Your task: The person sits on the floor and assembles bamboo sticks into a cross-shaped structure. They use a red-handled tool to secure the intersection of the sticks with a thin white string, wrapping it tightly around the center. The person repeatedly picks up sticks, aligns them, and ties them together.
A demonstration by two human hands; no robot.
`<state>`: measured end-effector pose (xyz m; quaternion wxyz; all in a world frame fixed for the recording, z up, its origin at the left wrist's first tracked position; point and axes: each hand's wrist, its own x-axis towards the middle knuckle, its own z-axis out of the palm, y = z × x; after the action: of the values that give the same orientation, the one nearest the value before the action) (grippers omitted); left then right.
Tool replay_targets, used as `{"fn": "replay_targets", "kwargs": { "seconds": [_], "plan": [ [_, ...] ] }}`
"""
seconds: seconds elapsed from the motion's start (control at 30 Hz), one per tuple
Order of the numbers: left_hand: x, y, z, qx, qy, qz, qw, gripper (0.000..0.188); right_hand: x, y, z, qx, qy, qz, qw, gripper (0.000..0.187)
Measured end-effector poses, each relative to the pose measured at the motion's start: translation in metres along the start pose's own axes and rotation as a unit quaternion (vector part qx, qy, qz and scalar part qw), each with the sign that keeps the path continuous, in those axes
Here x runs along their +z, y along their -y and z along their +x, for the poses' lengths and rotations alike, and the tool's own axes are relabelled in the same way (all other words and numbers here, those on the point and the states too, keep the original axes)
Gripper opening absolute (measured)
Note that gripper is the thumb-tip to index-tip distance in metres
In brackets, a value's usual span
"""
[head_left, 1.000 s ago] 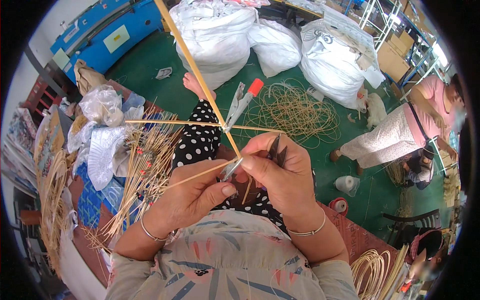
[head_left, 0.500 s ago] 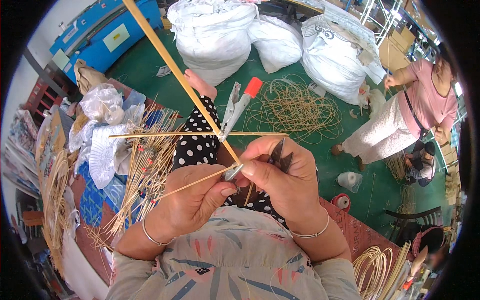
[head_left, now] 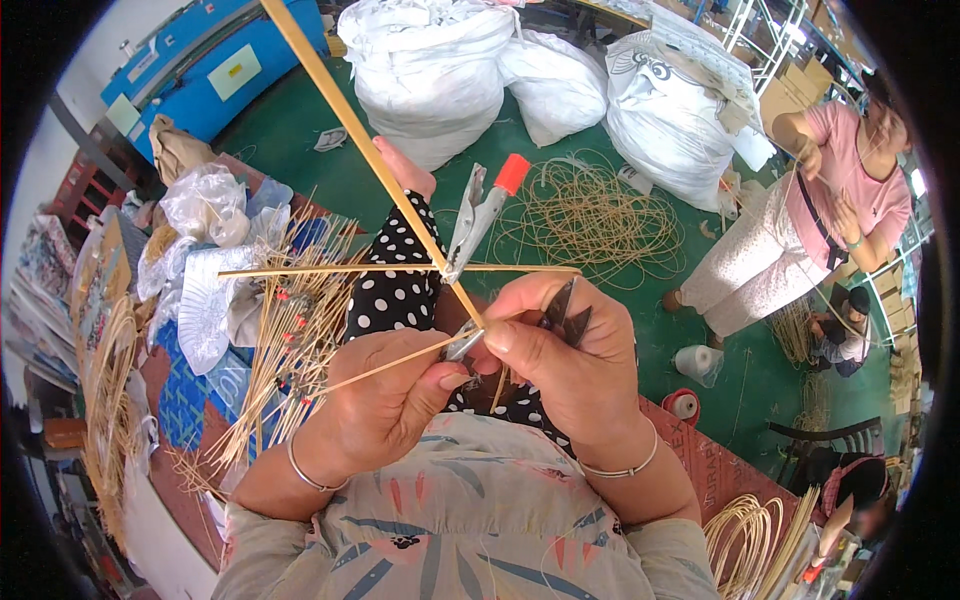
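Observation:
My right hand [head_left: 565,370] is closed, thumb and finger pinching the lower end of a long bamboo strip [head_left: 350,120] that slants up to the far left. Dark pointed snips [head_left: 568,315] are tucked in the same hand. My left hand [head_left: 385,400] is closed beside it, its fingers around a small silver metal clip [head_left: 463,345]; its grip is partly hidden. A thin cane strip [head_left: 395,366] runs from that joint across my left hand. Farther up, a silver spring clamp with a red tip [head_left: 482,210] grips the crossing of the long strip and a horizontal strip [head_left: 320,269].
Loose strips [head_left: 290,350] and plastic bags [head_left: 210,210] lie at the left. A tangled cane coil [head_left: 590,215] rests on the green floor before large white sacks [head_left: 425,75]. A co-worker in pink [head_left: 850,180] stands at the right; bent cane [head_left: 745,535] lies near right.
My hands and the crossed strips have barely moved. At the right, the co-worker has raised both forearms and turned slightly.

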<state>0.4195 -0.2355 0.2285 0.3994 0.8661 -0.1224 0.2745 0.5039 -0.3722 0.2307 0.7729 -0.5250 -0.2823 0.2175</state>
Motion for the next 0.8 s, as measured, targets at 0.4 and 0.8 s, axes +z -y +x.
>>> {"fn": "replay_targets", "kwargs": {
  "seconds": [0.4, 0.8],
  "plan": [
    [-0.009, -0.001, -0.003, -0.082, 0.052, -0.006, 0.995, 0.025, 0.002, -0.002, 0.001, -0.008, -0.004, -0.002, 1.000, 0.006],
    [-0.031, -0.008, 0.019, -0.013, -0.018, 0.091, 0.996, 0.028, -0.003, -0.005, 0.009, -0.136, 0.033, -0.159, 0.977, 0.011]
  ]
}}
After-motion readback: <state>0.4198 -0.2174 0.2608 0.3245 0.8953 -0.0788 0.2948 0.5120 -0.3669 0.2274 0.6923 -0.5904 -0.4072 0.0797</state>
